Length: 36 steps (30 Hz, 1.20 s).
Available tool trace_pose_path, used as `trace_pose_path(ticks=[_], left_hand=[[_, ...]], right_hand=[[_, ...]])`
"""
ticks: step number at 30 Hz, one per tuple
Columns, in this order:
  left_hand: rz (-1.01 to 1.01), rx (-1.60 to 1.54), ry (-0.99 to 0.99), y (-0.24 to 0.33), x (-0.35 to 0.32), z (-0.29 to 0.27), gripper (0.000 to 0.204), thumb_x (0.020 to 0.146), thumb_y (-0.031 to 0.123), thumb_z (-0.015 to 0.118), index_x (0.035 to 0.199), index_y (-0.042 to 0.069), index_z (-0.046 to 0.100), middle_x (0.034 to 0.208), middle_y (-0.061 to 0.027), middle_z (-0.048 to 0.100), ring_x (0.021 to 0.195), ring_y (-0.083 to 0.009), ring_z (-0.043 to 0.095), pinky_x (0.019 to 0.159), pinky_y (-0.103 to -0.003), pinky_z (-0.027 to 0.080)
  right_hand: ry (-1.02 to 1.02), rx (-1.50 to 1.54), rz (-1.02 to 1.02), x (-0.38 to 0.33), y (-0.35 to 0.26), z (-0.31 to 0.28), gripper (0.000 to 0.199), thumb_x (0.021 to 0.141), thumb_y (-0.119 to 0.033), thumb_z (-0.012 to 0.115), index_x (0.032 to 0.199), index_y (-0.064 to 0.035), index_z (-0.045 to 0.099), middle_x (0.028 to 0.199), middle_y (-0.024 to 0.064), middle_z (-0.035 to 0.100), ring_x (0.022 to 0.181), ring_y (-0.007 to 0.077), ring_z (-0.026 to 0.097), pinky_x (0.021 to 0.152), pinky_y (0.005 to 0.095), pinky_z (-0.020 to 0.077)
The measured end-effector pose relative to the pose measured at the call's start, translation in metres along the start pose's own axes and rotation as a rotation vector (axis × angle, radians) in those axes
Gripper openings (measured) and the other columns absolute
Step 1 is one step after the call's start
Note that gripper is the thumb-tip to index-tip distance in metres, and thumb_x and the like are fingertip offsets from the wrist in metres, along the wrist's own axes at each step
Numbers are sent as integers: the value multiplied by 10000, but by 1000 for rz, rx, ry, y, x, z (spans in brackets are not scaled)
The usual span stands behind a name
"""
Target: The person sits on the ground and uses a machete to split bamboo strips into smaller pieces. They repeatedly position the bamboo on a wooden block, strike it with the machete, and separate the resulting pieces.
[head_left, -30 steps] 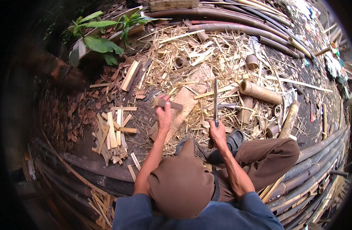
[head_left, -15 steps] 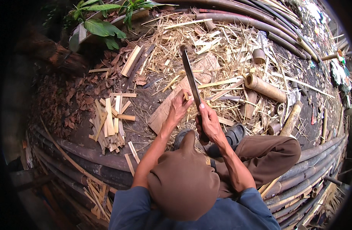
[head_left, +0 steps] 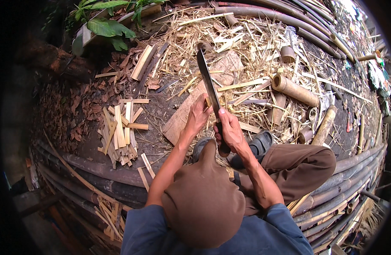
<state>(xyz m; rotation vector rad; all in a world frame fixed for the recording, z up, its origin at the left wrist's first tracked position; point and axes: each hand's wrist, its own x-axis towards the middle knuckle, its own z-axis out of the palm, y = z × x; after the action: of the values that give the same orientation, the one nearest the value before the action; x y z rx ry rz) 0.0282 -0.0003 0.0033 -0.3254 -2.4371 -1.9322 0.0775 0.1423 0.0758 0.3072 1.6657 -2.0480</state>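
Observation:
My right hand [head_left: 231, 132] is wrapped round the dark handle of a machete [head_left: 209, 78], its long blade pointing away and slightly left. In my left hand [head_left: 197, 115] a short bamboo piece [head_left: 208, 102] is pinched between thumb and fingers, close beside the blade. Most of that piece is hidden by my fingers; whether the edge touches it I cannot tell. Below the hands lies a flat wooden board [head_left: 175, 123], slanting away to the right. To the left, split bamboo strips [head_left: 119, 132] lie in a loose heap on the soil.
Shavings [head_left: 255, 46] cover the ground ahead. A thick bamboo section [head_left: 295, 90] and shorter cut pieces lie at the right. Long bamboo poles [head_left: 114, 187] run along the near side, others [head_left: 263, 15] along the far side. A leafy plant [head_left: 106, 25] stands at far left.
The machete and both hands have shifted very slightly, the blade tip a little to the left. Both grips are the same. The whole view has moved a little.

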Motion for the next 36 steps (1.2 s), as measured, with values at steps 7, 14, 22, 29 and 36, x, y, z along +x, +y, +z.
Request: trace_pose_path(ticks=[7, 14, 22, 29, 36], left_hand=[[10, 69, 1, 0, 3, -2, 193, 876, 76, 605, 1035, 19, 512, 845, -135, 511, 748, -276, 528, 698, -387, 452], [51, 29, 58, 4, 4, 5, 207, 910, 189, 606, 1020, 40, 513, 816, -133, 512, 726, -269, 536, 673, -397, 457], [88, 29, 28, 9, 5, 3, 256, 914, 263, 603, 986, 48, 485, 782, -121, 485, 690, -239, 501, 632, -394, 437], [124, 66, 60, 6, 10, 6, 174, 904, 172, 593, 962, 46, 489, 777, -125, 488, 686, -247, 488, 629, -391, 431], [30, 107, 76, 3, 3, 9, 279, 902, 277, 583, 987, 35, 474, 822, -169, 501, 741, -325, 533, 658, -411, 440]], right_hand=[[14, -61, -54, 2, 2, 2, 456, 1042, -421, 381, 1375, -136, 508, 601, -30, 441, 486, 70, 424, 434, 244, 350], [90, -224, -245, 7, 8, 6, 448, 1052, -375, 385, 1398, -108, 486, 600, -64, 355, 472, 55, 332, 424, 249, 300], [117, -268, -305, -6, -6, 11, 436, 1052, -330, 395, 1414, -101, 478, 624, -58, 375, 536, 55, 340, 475, 241, 302], [134, -447, -232, -4, -15, 6, 414, 1035, -259, 405, 1421, -119, 455, 1256, 229, 602, 1106, 292, 637, 892, 347, 484], [203, -502, -518, -3, -7, 13, 405, 1026, -218, 427, 1414, -102, 455, 1214, 228, 624, 1039, 301, 665, 840, 369, 498]])
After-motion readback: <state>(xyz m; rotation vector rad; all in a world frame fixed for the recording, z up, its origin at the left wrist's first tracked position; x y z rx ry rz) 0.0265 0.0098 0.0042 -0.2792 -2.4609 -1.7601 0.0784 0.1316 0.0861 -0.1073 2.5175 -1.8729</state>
